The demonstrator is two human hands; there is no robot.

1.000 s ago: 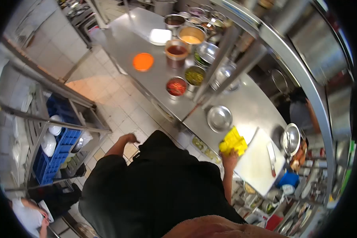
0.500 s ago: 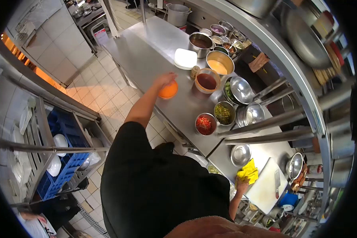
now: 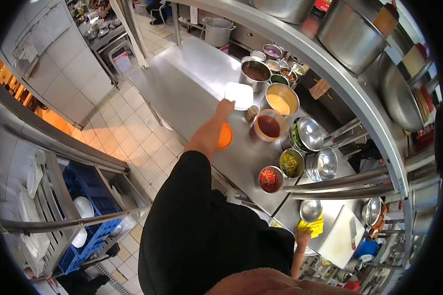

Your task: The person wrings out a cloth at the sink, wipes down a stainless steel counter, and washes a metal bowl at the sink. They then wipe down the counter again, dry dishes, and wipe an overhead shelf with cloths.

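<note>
My left hand [image 3: 225, 107] reaches across the steel table, its fingertips closed at the near corner of a white squarish plate [image 3: 239, 96] that seems to top a stack. Beneath that forearm sits an orange bowl [image 3: 225, 137], partly hidden. On the lower right, my right hand [image 3: 303, 237] grips a bunched yellow cloth [image 3: 314, 227] against the worktop, close to a shallow steel bowl [image 3: 310, 211]. A small brownish jar [image 3: 251, 113] stands just right of the plate.
Pots of dark [image 3: 255, 72], orange [image 3: 279, 103] and red-brown sauce [image 3: 268, 125] line the table's far side. Nearer are chopped red peppers [image 3: 269, 179] and green peppers [image 3: 291, 163]. A cutting board [image 3: 342, 236] holds a cleaver [image 3: 352, 231]. A steel shelf rail [image 3: 337, 73] arches overhead.
My left hand has moved from above the orange bowl to the white plate's corner. The right hand and yellow cloth are closer to the shallow steel bowl. The whole view has shifted.
</note>
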